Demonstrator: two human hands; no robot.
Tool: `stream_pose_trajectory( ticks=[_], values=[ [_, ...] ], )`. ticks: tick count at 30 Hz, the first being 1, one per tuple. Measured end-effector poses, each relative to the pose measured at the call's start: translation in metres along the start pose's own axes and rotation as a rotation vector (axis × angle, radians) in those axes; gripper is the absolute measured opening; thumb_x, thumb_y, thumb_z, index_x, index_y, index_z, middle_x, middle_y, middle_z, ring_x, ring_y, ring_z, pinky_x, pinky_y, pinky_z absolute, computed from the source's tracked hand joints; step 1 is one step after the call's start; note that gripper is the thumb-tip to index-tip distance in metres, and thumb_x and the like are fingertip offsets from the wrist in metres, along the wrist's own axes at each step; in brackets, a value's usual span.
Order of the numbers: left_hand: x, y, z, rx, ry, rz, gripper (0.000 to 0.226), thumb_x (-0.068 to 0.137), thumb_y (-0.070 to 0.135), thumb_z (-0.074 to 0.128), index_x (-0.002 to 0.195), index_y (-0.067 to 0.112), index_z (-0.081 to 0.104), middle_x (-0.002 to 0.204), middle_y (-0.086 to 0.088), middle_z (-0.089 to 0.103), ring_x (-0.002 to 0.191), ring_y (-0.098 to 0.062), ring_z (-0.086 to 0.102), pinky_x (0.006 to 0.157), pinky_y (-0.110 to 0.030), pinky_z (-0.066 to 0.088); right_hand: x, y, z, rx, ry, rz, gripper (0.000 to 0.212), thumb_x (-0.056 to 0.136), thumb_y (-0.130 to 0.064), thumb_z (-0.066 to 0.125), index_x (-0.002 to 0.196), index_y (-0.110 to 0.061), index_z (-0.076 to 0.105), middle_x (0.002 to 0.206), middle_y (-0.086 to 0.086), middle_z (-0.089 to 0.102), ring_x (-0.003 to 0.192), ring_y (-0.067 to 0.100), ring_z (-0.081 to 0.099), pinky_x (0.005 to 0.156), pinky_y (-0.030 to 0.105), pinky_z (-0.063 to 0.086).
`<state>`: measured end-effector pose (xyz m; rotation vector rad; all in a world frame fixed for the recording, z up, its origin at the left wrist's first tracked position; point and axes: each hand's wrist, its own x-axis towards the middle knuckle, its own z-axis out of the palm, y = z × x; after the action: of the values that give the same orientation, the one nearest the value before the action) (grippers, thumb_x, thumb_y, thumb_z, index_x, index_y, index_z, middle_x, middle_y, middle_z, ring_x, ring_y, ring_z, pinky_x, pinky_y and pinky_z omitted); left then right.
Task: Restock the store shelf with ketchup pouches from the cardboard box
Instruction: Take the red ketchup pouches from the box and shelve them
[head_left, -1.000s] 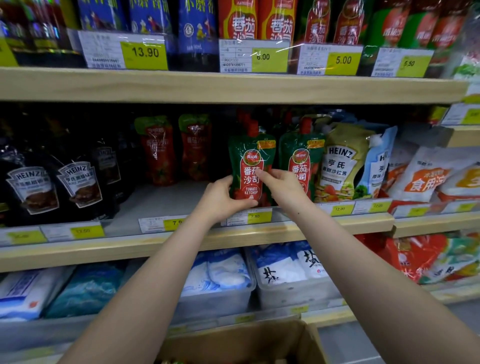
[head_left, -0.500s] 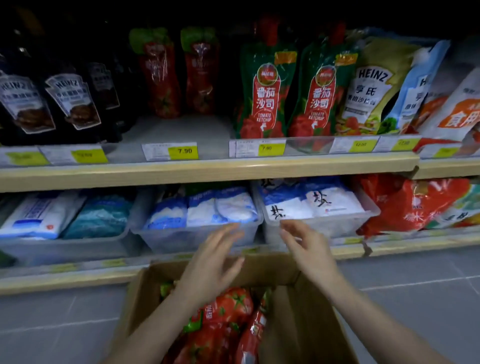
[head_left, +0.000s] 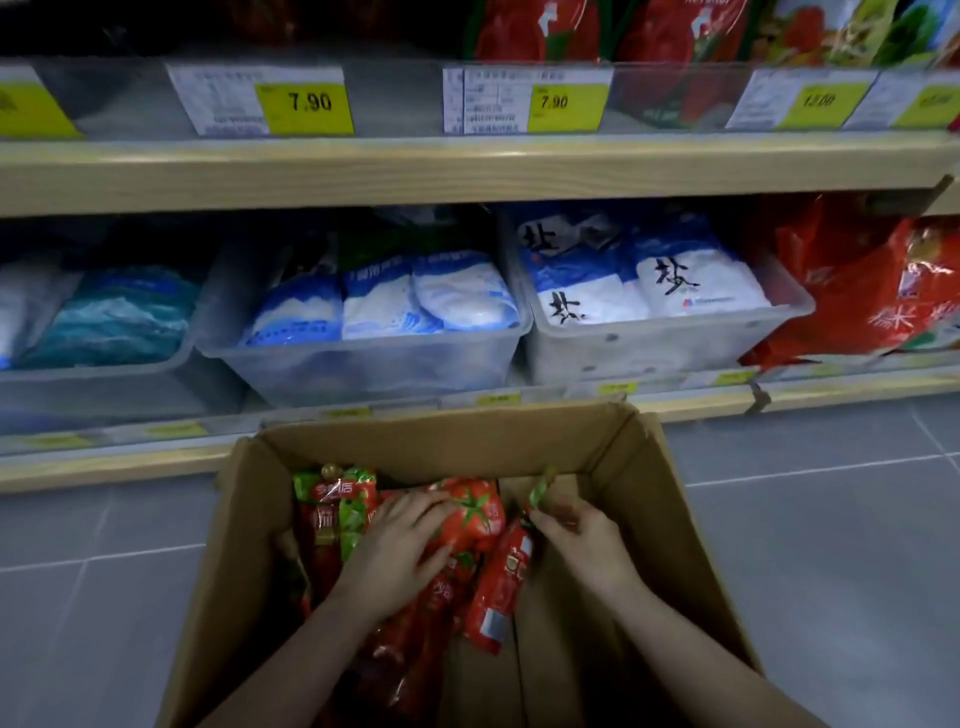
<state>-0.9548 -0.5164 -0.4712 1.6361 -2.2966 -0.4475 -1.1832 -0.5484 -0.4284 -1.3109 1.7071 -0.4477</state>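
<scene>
An open cardboard box, matte brown with creased flaps, fills the lower centre of the frame, standing on smooth grey floor tiles. Inside it, toward its left half, lie glossy red ketchup pouches, crinkled plastic with green tops and printed tomatoes. The left hand rests on the heap, fingers curved over a pouch with a large tomato picture; whether it truly grips it cannot be told. The right hand pinches the upper end of a narrow pouch standing on edge, just below its green top. Above the box, mid-frame, the pale wooden shelf carries yellow price tags behind a clear plastic strip. Beneath it, translucent plastic bins hold soft blue-and-white bags. At the right edge sit shiny red packets.
</scene>
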Motion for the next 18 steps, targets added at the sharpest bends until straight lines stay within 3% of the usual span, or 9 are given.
stream_pose_trajectory(
  ticks=[3,5,7,11,13,18],
  values=[
    [0.003,0.0,0.004,-0.002,0.026,0.014,0.04,0.083,0.03,0.064,0.122,0.023,0.056,0.124,0.004,0.056,0.115,-0.017,0.051,0.102,-0.035,0.038,0.009,-0.002,0.009,0.026,-0.034,0.051,0.037,0.08,-0.042,0.065,0.105,-0.015,0.063,0.099,0.0,0.069,0.094,0.015,0.063,0.089,0.032,0.05],
    [0.003,0.0,0.005,-0.007,0.034,0.02,0.041,0.083,0.03,0.065,0.122,0.025,0.055,0.124,0.005,0.056,0.115,-0.016,0.051,0.102,-0.035,0.038,0.015,-0.004,0.014,-0.004,-0.027,0.099,0.031,0.078,-0.047,0.065,0.092,-0.019,0.059,0.091,0.0,0.069,0.087,0.016,0.065,0.083,0.035,0.054],
    [0.002,-0.001,0.006,-0.019,0.042,0.016,0.041,0.083,0.031,0.064,0.123,0.027,0.054,0.125,0.007,0.055,0.117,-0.014,0.049,0.102,-0.035,0.037,0.019,-0.003,0.016,-0.015,-0.007,0.133,0.023,0.08,-0.04,0.065,0.084,-0.02,0.056,0.088,0.003,0.068,0.08,0.016,0.066,0.078,0.038,0.057],
    [0.002,-0.003,0.009,-0.016,0.053,0.022,0.041,0.084,0.031,0.063,0.123,0.028,0.053,0.126,0.008,0.054,0.117,-0.013,0.048,0.102,-0.034,0.035,0.023,0.005,0.009,0.046,0.008,0.162,0.021,0.085,-0.026,0.063,0.101,-0.013,0.058,0.093,0.005,0.065,0.088,0.023,0.064,0.083,0.042,0.055],
    [0.002,-0.003,0.009,-0.02,0.052,0.022,0.041,0.085,0.032,0.062,0.124,0.028,0.052,0.126,0.008,0.053,0.118,-0.013,0.047,0.103,-0.034,0.035,0.022,0.006,0.004,0.13,-0.036,0.193,0.018,0.084,-0.021,0.064,0.099,-0.014,0.057,0.091,0.004,0.064,0.088,0.023,0.064,0.084,0.044,0.054],
    [0.004,0.001,0.005,-0.092,0.02,-0.023,0.045,0.083,0.044,0.061,0.125,0.029,0.053,0.128,0.011,0.05,0.12,-0.009,0.042,0.106,-0.035,0.032,0.011,-0.004,-0.008,0.332,-0.135,0.031,0.017,0.084,-0.01,0.063,0.09,-0.023,0.055,0.098,0.009,0.067,0.089,0.023,0.066,0.082,0.046,0.055]
  ],
)
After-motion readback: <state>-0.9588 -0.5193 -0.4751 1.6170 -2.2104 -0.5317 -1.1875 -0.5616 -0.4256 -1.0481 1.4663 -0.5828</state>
